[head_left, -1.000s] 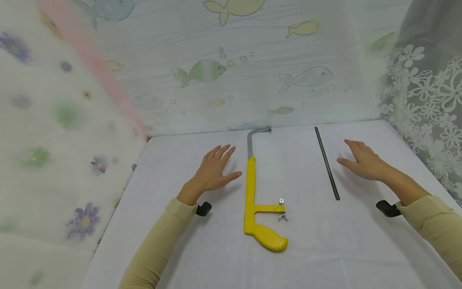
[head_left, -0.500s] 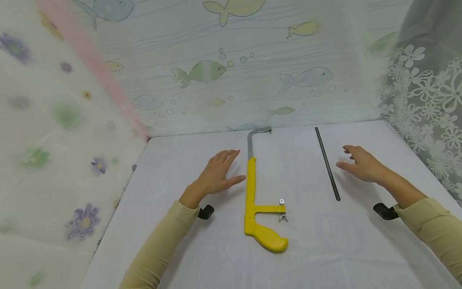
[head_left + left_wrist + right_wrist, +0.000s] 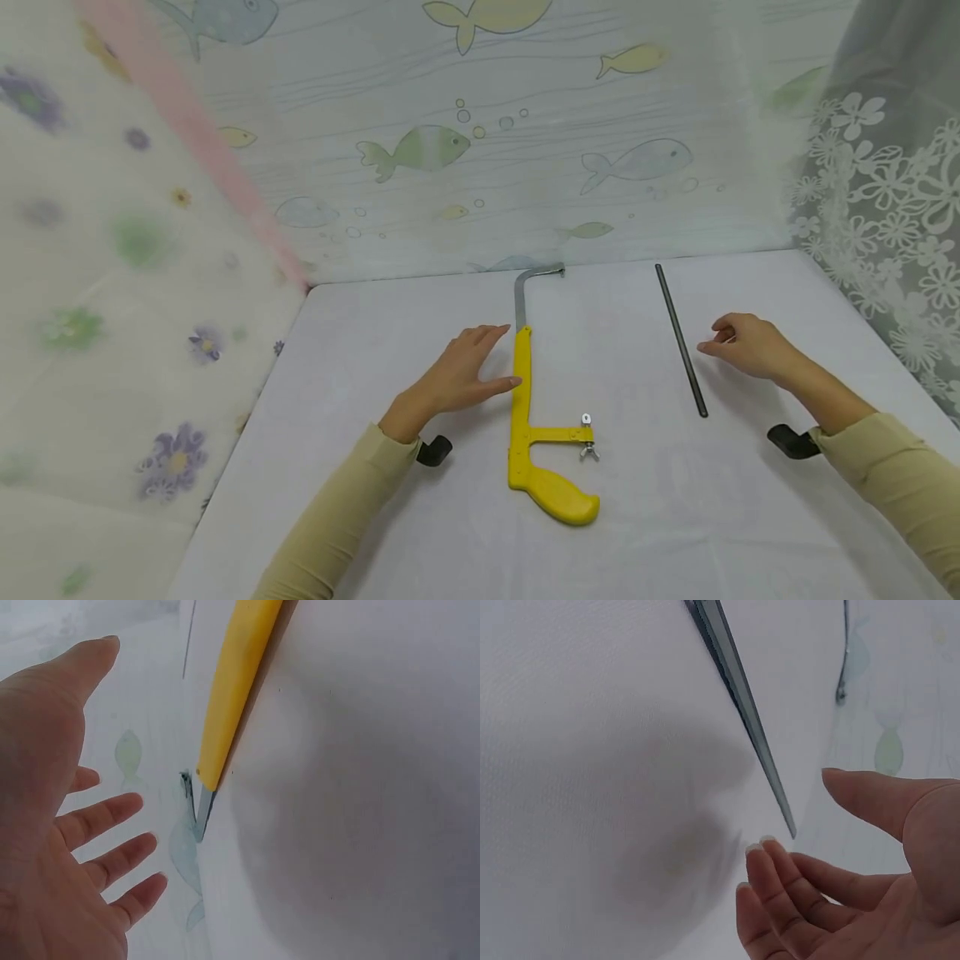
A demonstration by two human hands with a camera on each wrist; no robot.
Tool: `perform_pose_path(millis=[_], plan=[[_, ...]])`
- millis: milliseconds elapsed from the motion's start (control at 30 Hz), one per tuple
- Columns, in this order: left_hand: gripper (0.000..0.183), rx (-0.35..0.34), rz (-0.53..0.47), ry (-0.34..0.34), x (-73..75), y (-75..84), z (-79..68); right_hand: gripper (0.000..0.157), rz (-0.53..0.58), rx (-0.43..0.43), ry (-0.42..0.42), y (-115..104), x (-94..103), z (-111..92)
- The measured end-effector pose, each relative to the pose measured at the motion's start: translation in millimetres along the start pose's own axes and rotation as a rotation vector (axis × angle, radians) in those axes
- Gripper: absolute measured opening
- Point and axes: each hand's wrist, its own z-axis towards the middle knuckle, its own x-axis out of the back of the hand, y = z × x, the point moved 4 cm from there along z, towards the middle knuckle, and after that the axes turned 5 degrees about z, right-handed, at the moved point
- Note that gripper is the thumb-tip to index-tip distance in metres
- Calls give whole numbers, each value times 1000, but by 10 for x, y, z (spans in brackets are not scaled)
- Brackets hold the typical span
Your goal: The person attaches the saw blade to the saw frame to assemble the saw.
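Saw frame point(image 3: 520, 417), dark strip point(image 3: 681, 340) on table point(image 3: 645, 517), curtain point(image 3: 525, 192) behind; left grip point(image 3: 463, 372) spread, right grip point(image 3: 753, 343) half-curled, both empty.

The hacksaw frame point(image 3: 519, 437) looks smooth and faintly glossy, its bent end point(image 3: 519, 304) bare metal, the loose strip point(image 3: 679, 337) dull-sheened metal, the bench point(image 3: 637, 525) matt, fine-woven cloth.

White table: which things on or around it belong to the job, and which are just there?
Likely in the job:
yellow saw frame, near the left hand
dark strip, near the right hand

Just surroundings, it seems:
white table
fish-print sheet
lace curtain
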Motion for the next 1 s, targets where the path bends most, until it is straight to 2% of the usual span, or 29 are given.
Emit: perform_pose_path(millis=[333,633,1000], plan=[[87,-10,-90,-91,-71,134,-5,56,23,-43,10,5,-45,21],[88,-8,-79,-132,-115,248,-23,47,41,-59,6,-36,-96,31],[81,-90,-95,-147,-161,401,-27,40,25,-97,1,-34,-175,56]])
